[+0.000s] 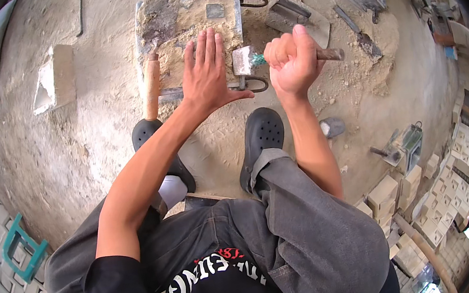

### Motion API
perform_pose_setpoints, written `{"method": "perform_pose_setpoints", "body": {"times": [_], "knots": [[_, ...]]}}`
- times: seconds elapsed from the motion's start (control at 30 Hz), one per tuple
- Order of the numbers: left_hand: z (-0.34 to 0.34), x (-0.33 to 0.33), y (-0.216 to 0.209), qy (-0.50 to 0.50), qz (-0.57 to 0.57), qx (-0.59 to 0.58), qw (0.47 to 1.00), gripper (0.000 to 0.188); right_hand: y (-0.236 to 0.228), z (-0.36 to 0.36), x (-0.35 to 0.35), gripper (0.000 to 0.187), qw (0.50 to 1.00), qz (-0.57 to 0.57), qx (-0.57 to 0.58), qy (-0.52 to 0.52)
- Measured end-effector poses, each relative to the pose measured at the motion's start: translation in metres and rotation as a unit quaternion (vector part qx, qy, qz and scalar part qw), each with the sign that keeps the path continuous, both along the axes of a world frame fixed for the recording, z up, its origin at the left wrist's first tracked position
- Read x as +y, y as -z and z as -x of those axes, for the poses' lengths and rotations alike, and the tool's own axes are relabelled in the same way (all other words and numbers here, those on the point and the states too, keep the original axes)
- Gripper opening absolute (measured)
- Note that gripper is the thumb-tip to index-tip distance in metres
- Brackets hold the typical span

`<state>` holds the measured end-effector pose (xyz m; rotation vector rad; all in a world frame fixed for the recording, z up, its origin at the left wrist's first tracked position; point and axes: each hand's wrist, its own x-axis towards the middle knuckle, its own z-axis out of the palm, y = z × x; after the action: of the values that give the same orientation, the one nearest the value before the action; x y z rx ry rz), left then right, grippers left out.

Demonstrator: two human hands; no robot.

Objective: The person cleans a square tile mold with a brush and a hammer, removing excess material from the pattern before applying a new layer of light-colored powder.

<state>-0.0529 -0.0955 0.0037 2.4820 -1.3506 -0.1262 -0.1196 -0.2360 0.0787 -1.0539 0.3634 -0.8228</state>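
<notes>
My left hand [206, 74] lies flat, fingers together and thumb out, on the tan sand [177, 60] packed in a rectangular metal frame [137, 29]. To its right, my right hand [293, 63] is closed round the handle of a hammer-like tool [243, 61]. That tool has a pale blocky head, green binding and a brown handle end beyond my fist; its head is over the frame's right edge. A trowel [152, 89] with a wooden handle lies left of my left hand, its flat blade on the sand. A small grey square plate [215, 11] rests near the frame's far edge.
Loop handles [253, 1] stick out from the frame's right side. Beyond my right hand lie a grey metal block [288, 11] and a dark narrow tool [358, 32] in loose sand. A pale block [55, 79] stands left. Pale blocks [384, 195] are stacked lower right.
</notes>
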Motion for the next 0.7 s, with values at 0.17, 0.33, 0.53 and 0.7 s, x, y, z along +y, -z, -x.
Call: {"method": "perform_pose_setpoints", "body": {"times": [0.17,0.33,0.53,0.7], "knots": [[0.002,0.004,-0.001,0.004,-0.013,-0.003,1.000,0.147,-0.016,0.004,-0.003,0.052,0.995,-0.053,-0.076,-0.023],[0.006,0.004,0.001,0.000,-0.017,0.002,1.000,0.147,-0.023,-0.006,0.009,0.051,0.999,0.022,0.034,0.011],[0.012,-0.006,0.001,0.005,-0.022,0.020,1.000,0.147,-0.044,0.005,-0.022,0.049,0.999,-0.004,-0.015,0.048],[0.004,0.002,0.003,0.015,0.005,0.019,1.000,0.150,-0.045,0.001,-0.004,0.052,0.999,-0.008,0.026,0.047]]}}
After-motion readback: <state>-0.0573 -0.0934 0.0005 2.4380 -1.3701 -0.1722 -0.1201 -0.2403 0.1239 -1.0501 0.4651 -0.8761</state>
